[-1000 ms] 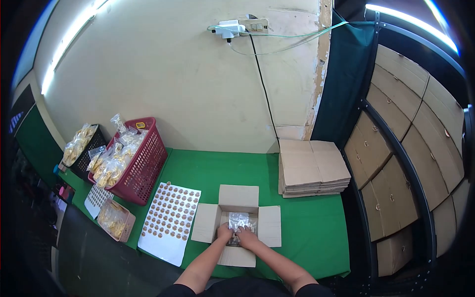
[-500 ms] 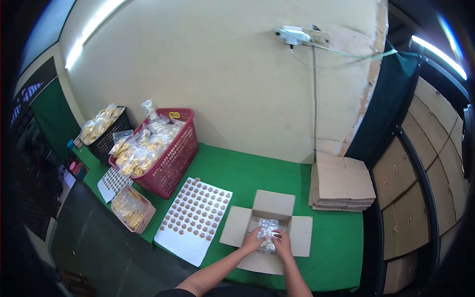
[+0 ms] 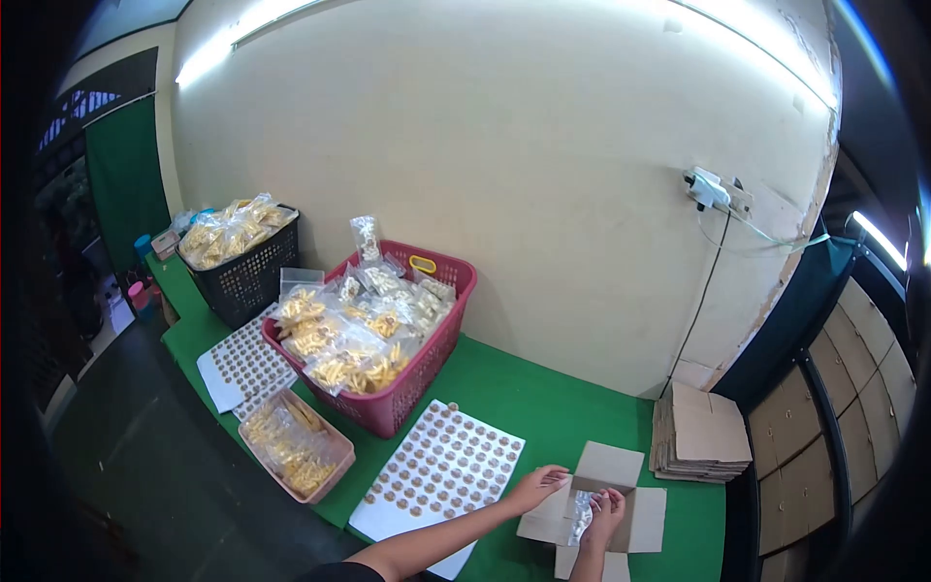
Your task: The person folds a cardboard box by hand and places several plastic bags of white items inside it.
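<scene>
- The clear plastic bag (image 3: 582,516) lies inside the open cardboard box (image 3: 610,463), just under and to the left of the right hand (image 3: 604,517); pale little pieces show through the film.
- By its look, this bag should be light, soft and slack, with slick film that could slide between the fingers; the pieces inside may well be brittle, so squeezing the middle looks unwise.
- The best hold would probably be a pinch on a loose edge or upper corner, or flat fingers under the filled part.
- The right hand is bent, its fingers curled at the bag's right side and seemingly touching it; whether they truly pinch the film I cannot tell.
- The left hand (image 3: 540,489) is loosely spread above the box's left flap, fingers reaching toward the opening, with nothing visible in its grasp.
- To the left of both hands, a white sheet (image 3: 393,517) with rows of round spots lies on the green table (image 3: 553,388).
- Farther left and beyond the hands stands a maroon basket (image 3: 427,383) heaped with filled bags; beyond them to the right is a stack of flattened cardboard (image 3: 713,427).
</scene>
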Motion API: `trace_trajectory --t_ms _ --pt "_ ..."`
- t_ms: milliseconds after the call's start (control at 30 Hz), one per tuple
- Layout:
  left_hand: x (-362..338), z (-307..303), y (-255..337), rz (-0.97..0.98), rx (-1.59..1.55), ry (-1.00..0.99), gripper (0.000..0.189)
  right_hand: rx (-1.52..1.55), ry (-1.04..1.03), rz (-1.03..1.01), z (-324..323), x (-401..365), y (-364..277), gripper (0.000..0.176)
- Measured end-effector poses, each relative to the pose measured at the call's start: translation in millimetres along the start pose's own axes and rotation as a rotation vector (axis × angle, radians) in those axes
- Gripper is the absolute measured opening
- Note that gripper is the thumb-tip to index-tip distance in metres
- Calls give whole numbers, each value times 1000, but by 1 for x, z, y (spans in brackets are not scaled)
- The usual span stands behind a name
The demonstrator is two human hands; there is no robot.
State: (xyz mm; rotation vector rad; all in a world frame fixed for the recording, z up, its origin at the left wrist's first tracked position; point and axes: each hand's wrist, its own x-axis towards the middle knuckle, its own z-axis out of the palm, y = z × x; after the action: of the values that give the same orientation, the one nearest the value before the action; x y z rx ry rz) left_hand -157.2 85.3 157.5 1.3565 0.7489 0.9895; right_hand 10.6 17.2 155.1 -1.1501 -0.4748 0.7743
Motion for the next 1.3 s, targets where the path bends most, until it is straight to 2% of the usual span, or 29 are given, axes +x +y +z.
trace_trajectory --t_ms 100,167,267,300,367,400,433,533,567,600,633,667,700,733,767,800,833,867,900,933,1000,1033,1100,1133,1200,1233,1267,1300 --pt "20 -39 54 -3 62 -44 40 10 -28 -36 66 -4 -11 14" --pt "49 -68 73 88 148 1 39 46 -113 -79 123 0 -27 14" --pt "84 -118 156 197 234 139 37 88 -315 -182 234 10 -69 16" --pt "91 -140 193 236 297 172 37 -10 -420 -321 268 18 -79 16" --pt "110 -191 252 344 261 261 35 135 -480 -306 344 8 -114 18" --pt "111 -219 289 415 435 317 34 182 -533 -322 381 5 -123 19" --pt "121 -249 306 465 385 434 32 221 -587 -344 415 2 -130 20" --pt "125 -354 350 457 427 506 31 120 -665 -412 516 -12 -129 22" --pt "132 -399 346 482 434 518 29 44 -675 -428 548 -16 -115 22" --pt "137 -467 338 404 481 535 30 -199 -697 -461 604 -20 -80 22" --pt "142 -519 321 328 524 567 31 -221 -673 -541 637 -18 -45 20" --pt "163 -581 286 269 606 594 32 -328 -700 -603 663 -18 -16 19" --pt "173 -629 251 201 676 632 34 -458 -682 -563 684 -35 -3 18" --pt "165 -652 242 13 591 566 36 -517 -793 -551 714 -23 43 18" --pt "156 -667 231 -178 503 495 37 -606 -804 -554 733 -29 76 18" --pt "150 -679 220 -240 494 477 38 -745 -852 -671 750 -30 114 18" --pt "146 -693 207 -302 491 460 39 -968 -938 -589 765 -28 155 29" --pt "155 -719 179 -369 363 382 45 -1121 -1105 -595 772 -32 175 38" --pt "143 -705 198 -448 366 378 52 -1232 -1162 -482 782 -32 209 48" --pt "161 -725 175 -449 358 373 52 -1333 -1303 -434 787 -39 211 56" --pt "206 -762 101 -574 466 220 49 -1310 -1276 -169 793 -43 226 57" --pt "208 -759 93 -568 459 210 49 -1322 -1265 -169 791 -32 257 57" --pt "210 -748 87 -616 528 232 61 -1236 -1129 -398 788 -10 307 60" --pt "204 -740 99 -611 521 229 61 -1245 -1127 -401 788 -8 303 60" --pt "182 -724 130 -650 677 70 68 -1259 -1419 -208 779 -13 293 60" --pt "187 -732 116 -560 737 3 62 -1115 -1201 -91 774 -16 311 58" --pt "211 -738 68 -569 736 -11 62 -1115 -1193 -76 771 -18 305 58" --pt "228 -767 28 -588 697 113 56 -943 -1144 77 772 -21 286 55"
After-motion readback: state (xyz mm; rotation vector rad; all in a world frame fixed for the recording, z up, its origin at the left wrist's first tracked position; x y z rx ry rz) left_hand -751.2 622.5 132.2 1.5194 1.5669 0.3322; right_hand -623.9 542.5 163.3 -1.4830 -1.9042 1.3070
